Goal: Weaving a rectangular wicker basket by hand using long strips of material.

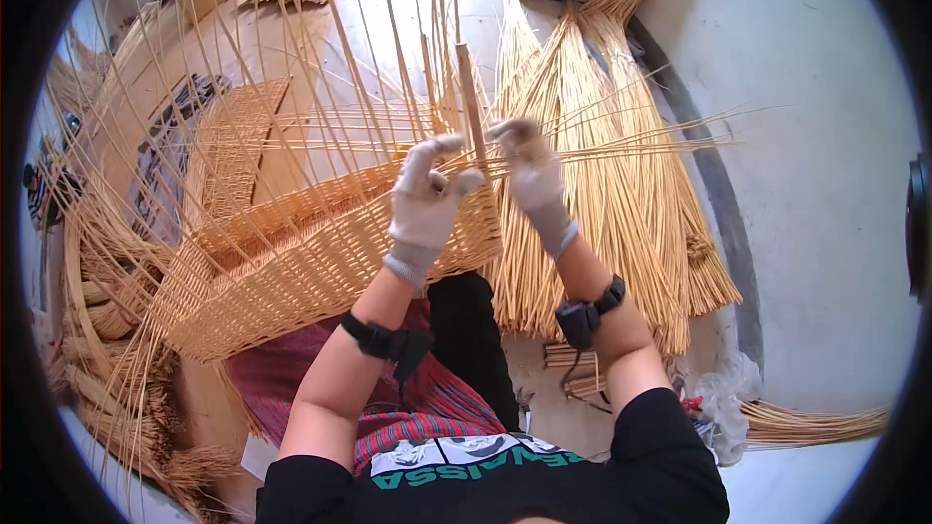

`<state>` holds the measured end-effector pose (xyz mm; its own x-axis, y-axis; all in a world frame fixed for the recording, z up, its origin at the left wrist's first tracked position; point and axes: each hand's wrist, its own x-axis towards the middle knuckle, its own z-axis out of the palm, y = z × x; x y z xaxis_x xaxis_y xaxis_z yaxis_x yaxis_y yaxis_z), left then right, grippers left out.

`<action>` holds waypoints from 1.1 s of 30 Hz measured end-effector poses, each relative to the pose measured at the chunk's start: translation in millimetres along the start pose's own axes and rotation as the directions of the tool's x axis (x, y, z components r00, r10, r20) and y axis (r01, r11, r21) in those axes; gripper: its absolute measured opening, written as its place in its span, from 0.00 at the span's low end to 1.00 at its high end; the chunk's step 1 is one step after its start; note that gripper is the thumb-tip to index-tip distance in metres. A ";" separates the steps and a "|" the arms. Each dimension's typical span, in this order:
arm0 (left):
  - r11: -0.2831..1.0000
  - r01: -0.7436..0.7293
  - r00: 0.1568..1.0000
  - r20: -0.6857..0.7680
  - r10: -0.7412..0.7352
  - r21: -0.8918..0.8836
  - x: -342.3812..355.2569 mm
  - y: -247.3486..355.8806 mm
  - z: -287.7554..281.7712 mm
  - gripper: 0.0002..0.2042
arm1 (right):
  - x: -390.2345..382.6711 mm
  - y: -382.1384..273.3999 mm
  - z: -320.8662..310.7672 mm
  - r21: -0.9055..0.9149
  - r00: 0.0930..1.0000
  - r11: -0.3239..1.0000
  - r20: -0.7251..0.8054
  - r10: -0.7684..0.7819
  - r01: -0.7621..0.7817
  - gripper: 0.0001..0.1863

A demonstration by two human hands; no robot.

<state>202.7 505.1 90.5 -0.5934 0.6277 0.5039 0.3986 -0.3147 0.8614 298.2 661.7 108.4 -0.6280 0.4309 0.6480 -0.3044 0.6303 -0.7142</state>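
Note:
A long woven wicker basket (291, 272) lies across my lap, its tall upright rods rising from the walls. My left hand (423, 209), in a pale glove with dark fingertips, is at the basket's right end with thumb and fingers apart, curved around a gap. Beside it stands a thicker wooden corner stake (471, 97). My right hand (536, 178), gloved too, is just right of that stake with its fingers bent toward it. Blur hides whether those fingers grip a rod. Loose weaving rods (621, 147) trail from the corner out to the right.
A big bundle of peeled rods (621, 223) lies on the floor to the right, against the wall (815, 184). Another woven panel (233, 150) is at the left beyond the basket. Coiled and bundled rods (107, 349) crowd the far left. A clear plastic bag (723, 403) sits at lower right.

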 end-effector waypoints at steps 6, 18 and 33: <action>0.910 0.365 0.917 -0.093 -0.387 -0.197 10.3 -55.7 53.2 0.29 | 53.4 153.8 -7.6 0.916 0.331 0.234 -0.122 0.936 -0.326 0.07; 0.953 0.281 0.950 -0.109 -0.293 -0.108 9.6 -64.6 48.8 0.21 | 84.7 91.8 29.8 0.973 0.843 0.140 0.085 0.531 -0.186 0.16; 0.991 0.137 0.983 -0.125 -0.137 -0.007 -4.0 -47.2 38.7 0.26 | 43.3 65.9 -15.4 0.721 0.689 0.493 -0.030 0.725 -0.487 0.09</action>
<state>213.3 545.0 45.4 -0.7254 0.5706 0.3851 0.3088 -0.2302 0.9228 262.0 731.8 93.4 -0.6312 0.7730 -0.0632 -0.3604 -0.3645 -0.8587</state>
